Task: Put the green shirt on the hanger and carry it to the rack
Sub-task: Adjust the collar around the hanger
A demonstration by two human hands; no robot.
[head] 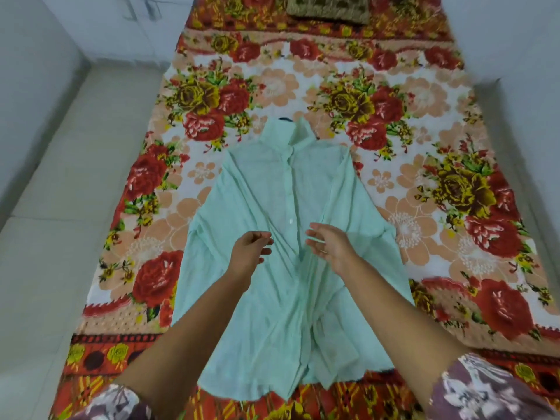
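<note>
A pale green shirt lay face up down the middle of a bed, spread over a floral bedsheet, its collar pointing to the far end and its hem reaching almost to the near edge. A dark sliver of what appeared to be the hanger showed just above the collar, suggesting it was already inside the garment; the rest of it was hidden by the cloth. The button front was closed near the collar and fell open lower down.

The person's left hand and right hand were poised over the shirt's middle, one on each side of the button line. The fingers of both were loosely curled and held nothing; whether they brushed the fabric could not be told.

The cloth looked thin, light and limp, creased into long folds, and would likely slide and sag rather than hold a shape. By that reading, the safest hold for lifting was the hook at the collar, with the shoulders seated on the hanger's arms so the shirt would not slip off.

A brown patterned cushion lay at the bed's far end, and pale floor ran along the bed's left edge. No rack was in view.
</note>
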